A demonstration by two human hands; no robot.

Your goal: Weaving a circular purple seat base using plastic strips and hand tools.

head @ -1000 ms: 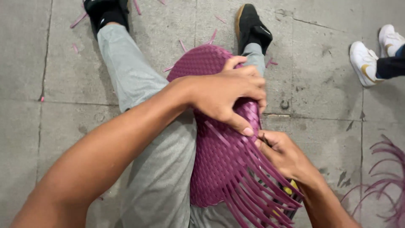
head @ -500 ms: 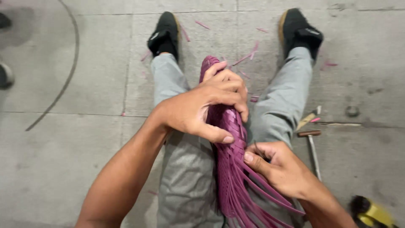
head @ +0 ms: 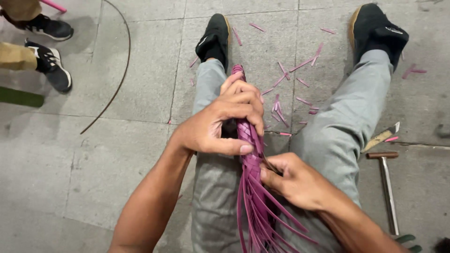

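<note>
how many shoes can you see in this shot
4: the person's two black shoes, one top centre and one top right; another person's two black, white-soled shoes top left.

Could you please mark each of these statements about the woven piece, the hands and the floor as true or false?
1. The left hand grips the purple woven piece from the side. True.
2. The right hand rests flat on the floor. False: it pinches the loose purple strips at the weave's edge.
3. The woven piece is green. False: it is purple.
4. Cut purple scraps lie on the floor between the legs. True.
5. A hammer-like tool lies on the floor by the person's right leg. True.
</note>
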